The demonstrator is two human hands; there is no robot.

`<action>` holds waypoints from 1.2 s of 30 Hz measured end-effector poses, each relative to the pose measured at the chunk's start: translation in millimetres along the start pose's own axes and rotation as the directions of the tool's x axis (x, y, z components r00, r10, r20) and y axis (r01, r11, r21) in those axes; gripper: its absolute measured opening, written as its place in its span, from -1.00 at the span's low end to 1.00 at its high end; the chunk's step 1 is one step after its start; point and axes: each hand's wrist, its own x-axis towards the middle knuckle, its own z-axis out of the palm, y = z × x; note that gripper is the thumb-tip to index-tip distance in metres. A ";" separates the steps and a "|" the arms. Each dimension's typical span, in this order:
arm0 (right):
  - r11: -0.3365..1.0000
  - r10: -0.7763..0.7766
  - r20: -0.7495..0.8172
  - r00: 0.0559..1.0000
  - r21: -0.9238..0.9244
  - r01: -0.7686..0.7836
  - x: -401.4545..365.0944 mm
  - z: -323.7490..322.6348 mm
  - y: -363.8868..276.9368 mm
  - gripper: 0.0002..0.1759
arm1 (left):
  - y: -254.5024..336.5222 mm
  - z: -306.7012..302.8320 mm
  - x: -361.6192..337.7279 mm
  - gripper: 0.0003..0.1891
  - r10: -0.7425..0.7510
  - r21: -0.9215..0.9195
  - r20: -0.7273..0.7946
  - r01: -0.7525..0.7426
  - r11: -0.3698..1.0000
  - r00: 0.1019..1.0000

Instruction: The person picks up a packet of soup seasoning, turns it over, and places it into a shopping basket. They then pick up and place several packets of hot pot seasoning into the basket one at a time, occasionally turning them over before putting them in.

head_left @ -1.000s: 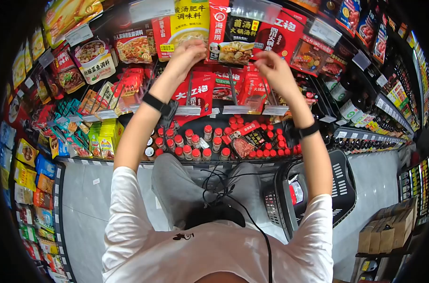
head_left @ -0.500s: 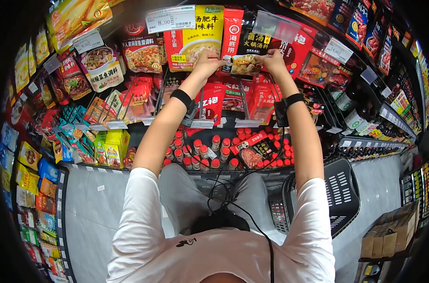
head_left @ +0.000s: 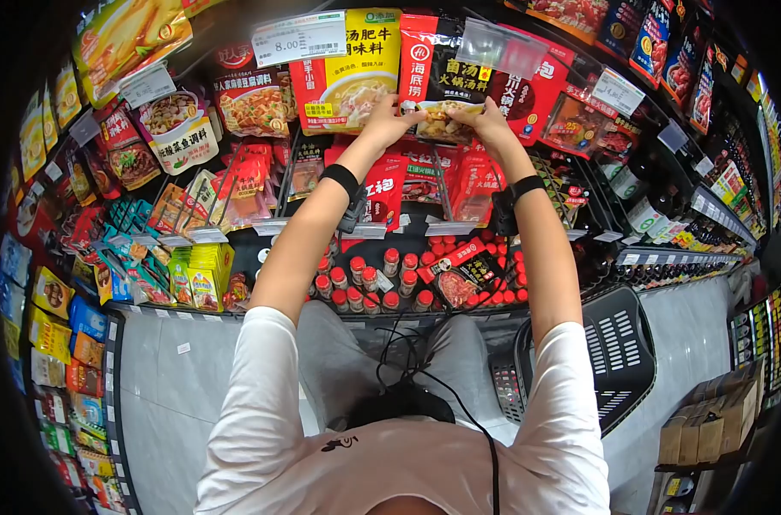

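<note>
Both my left hand (head_left: 388, 120) and right hand (head_left: 492, 125) pinch the lower corners of the glossy black-and-red plastic soup-base packet (head_left: 446, 75) hanging in the top peg row; an uneven tug could, I think, tear its hang-hole or dislodge the yellow plastic packet (head_left: 356, 60) beside it.

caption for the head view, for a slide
Left hand and right hand hold a hanging red-and-black packet above red-capped jars.

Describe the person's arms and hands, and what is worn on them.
The left hand and right hand are bare, ungloved. Each wrist carries a black band with a small dark device attached. White short sleeves cover the upper arms; a thin black cable lies across the white shirt.
</note>
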 end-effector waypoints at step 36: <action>0.974 -0.178 -0.005 0.984 0.139 0.177 -125.5 33.1 -65.2 -0.49 | 78.3 -12.8 -109.5 -0.18 0.271 0.040 0.134 -0.278 0.960 0.953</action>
